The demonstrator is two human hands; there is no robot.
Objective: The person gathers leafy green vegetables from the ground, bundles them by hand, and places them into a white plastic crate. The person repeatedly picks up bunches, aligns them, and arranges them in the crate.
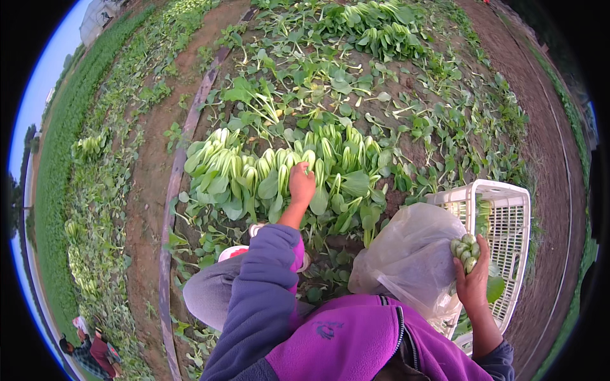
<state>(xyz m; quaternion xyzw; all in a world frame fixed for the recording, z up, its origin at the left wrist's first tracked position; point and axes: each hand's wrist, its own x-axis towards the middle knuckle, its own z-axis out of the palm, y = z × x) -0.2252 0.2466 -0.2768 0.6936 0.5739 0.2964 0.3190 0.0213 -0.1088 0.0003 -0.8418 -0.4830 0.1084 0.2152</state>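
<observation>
My left hand (pixel 301 185) reaches into a row of heaped bok choy (pixel 224 162), touching the pale stem bases near the row's middle. Its fingers curl away from me, so their hold is partly hidden. In my right hand (pixel 472 281) is a bunch of bok choy (pixel 464 251), its cut ends facing up. That hand is over the near side of a white plastic crate (pixel 514 224), beside a clear plastic bag (pixel 405 252) draped at the crate's left side. Green leaves show inside the crate.
More bok choy lies heaped farther up the bed (pixel 381 28). Loose leaves are scattered over the soil. A long dark strip (pixel 190 119) borders the bed at left. A white container with something red (pixel 233 252) stands by my knee. Another person (pixel 90 352) is at the lower left.
</observation>
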